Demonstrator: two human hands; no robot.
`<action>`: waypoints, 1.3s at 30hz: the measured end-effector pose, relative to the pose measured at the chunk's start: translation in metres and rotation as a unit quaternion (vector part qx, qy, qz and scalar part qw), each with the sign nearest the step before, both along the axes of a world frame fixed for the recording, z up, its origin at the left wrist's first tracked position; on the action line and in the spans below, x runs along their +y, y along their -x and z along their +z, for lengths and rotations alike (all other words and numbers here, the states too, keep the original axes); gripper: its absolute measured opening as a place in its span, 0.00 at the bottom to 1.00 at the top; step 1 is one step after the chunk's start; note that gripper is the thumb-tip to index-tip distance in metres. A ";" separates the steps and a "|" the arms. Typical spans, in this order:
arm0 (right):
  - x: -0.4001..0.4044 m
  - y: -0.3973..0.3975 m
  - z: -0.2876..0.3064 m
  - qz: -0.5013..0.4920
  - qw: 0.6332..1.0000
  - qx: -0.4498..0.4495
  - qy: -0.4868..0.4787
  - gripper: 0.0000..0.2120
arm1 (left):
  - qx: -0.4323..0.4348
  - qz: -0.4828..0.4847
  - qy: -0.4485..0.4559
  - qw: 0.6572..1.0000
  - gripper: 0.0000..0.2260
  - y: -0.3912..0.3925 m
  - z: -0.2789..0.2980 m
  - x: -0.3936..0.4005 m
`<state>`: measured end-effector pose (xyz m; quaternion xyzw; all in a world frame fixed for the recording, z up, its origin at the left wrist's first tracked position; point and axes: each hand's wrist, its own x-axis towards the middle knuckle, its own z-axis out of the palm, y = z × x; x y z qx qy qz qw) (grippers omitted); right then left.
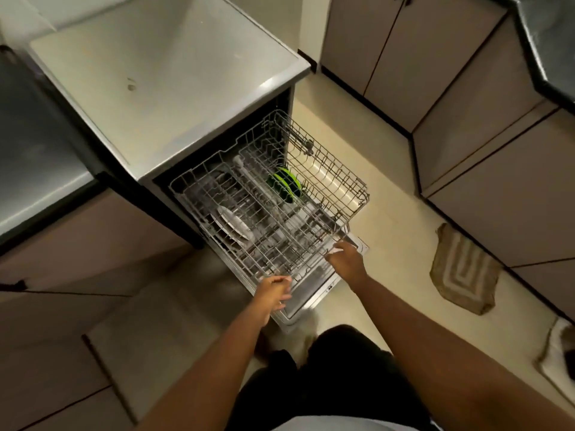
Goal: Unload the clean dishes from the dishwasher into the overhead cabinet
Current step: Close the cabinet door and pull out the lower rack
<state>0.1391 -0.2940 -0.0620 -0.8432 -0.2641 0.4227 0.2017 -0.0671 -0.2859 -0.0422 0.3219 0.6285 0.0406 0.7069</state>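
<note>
Both hands grasp the rack's front rim: left hand point(273, 290), right hand point(343, 255), fingers apparently curled around the wire rack point(348, 194). White plates point(231, 223) below: rigid, breakable, best lifted by their edges.

Both hands point(308, 275) grip pulled-out upper rack point(311, 194) front edge.

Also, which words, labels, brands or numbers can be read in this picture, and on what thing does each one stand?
No text can be read.
Dishwasher door: small dark marks on its top edge, too small and blurred to read.
Racks, white plates, green dish, counter, mat, cabinets: no print visible.
</note>
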 end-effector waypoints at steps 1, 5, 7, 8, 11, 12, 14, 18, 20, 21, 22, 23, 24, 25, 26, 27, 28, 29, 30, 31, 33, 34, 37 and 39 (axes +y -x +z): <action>-0.001 -0.005 -0.008 -0.013 1.000 0.015 0.007 0.22 | 0.000 -0.002 0.008 1.000 0.11 -0.005 -0.007 -0.001; 0.007 -0.021 -0.028 -0.008 0.998 0.054 0.032 0.20 | 0.008 0.019 0.033 0.999 0.04 -0.026 -0.036 0.000; 0.013 -0.028 -0.041 -0.024 0.996 0.080 0.030 0.19 | 0.013 0.043 0.065 0.997 0.06 -0.035 -0.053 -0.001; 0.017 -0.031 -0.047 -0.034 0.995 0.090 0.030 0.17 | 0.016 0.056 0.084 0.995 0.08 -0.040 -0.060 -0.002; 0.032 -0.049 -0.070 -0.062 0.986 0.144 0.046 0.09 | 0.012 0.110 0.148 0.983 0.15 -0.064 -0.087 -0.001; 0.040 -0.055 -0.076 -0.076 0.981 0.173 0.046 0.10 | 0.002 0.130 0.164 0.978 0.16 -0.075 -0.093 0.002; 0.051 -0.070 -0.087 -0.116 0.965 0.229 0.053 0.12 | -0.027 0.181 0.189 0.965 0.20 -0.095 -0.099 0.006; 0.073 -0.092 -0.114 -0.180 0.931 0.307 0.079 0.15 | -0.081 0.418 0.205 0.881 0.25 -0.130 -0.109 0.029; 0.086 -0.099 -0.129 -0.200 0.925 0.311 0.089 0.19 | -0.094 0.556 0.213 0.798 0.27 -0.136 -0.113 0.048; 0.091 -0.101 -0.131 -0.193 0.929 0.301 0.096 0.17 | -0.104 0.607 0.221 0.757 0.28 -0.136 -0.115 0.055; 0.095 -0.102 -0.133 -0.186 0.931 0.297 0.102 0.16 | -0.111 0.641 0.226 0.725 0.27 -0.136 -0.116 0.061; 0.099 -0.103 -0.132 -0.176 0.934 0.289 0.114 0.15 | -0.112 0.661 0.232 0.705 0.26 -0.135 -0.117 0.065; 0.103 -0.104 -0.132 -0.174 0.934 0.289 0.118 0.16 | -0.109 0.674 0.233 0.692 0.25 -0.135 -0.117 0.068; 0.104 -0.104 -0.130 -0.173 0.934 0.286 0.124 0.16 | -0.103 0.682 0.234 0.685 0.24 -0.136 -0.117 0.070; 0.104 -0.104 -0.131 -0.175 0.932 0.291 0.127 0.15 | -0.096 0.691 0.233 0.678 0.24 -0.136 -0.117 0.071; 0.108 -0.102 -0.131 -0.173 0.931 0.290 0.135 0.13 | -0.089 0.699 0.233 0.671 0.24 -0.133 -0.117 0.073; 0.108 -0.099 -0.133 -0.178 0.930 0.290 0.138 0.11 | -0.082 0.704 0.229 0.667 0.24 -0.131 -0.117 0.074; 0.111 -0.095 -0.132 -0.179 0.930 0.287 0.142 0.09 | -0.081 0.708 0.226 0.664 0.25 -0.128 -0.117 0.076; 0.113 -0.092 -0.135 -0.184 0.931 0.282 0.139 0.08 | -0.084 0.707 0.221 0.666 0.25 -0.126 -0.118 0.077; 0.114 -0.090 -0.136 -0.182 0.934 0.277 0.133 0.07 | -0.084 0.705 0.217 0.670 0.24 -0.124 -0.119 0.077; 0.120 -0.084 -0.139 -0.179 0.937 0.275 0.117 0.10 | -0.080 0.703 0.210 0.675 0.23 -0.120 -0.119 0.081; 0.124 -0.081 -0.143 -0.178 0.938 0.277 0.111 0.11 | -0.083 0.701 0.206 0.677 0.22 -0.117 -0.121 0.084; 0.137 -0.073 -0.145 -0.187 0.942 0.259 0.099 0.10 | -0.099 0.691 0.224 0.680 0.23 -0.109 -0.123 0.103; 0.151 -0.066 -0.145 -0.194 0.946 0.245 0.085 0.10 | -0.098 0.686 0.230 0.683 0.23 -0.100 -0.121 0.123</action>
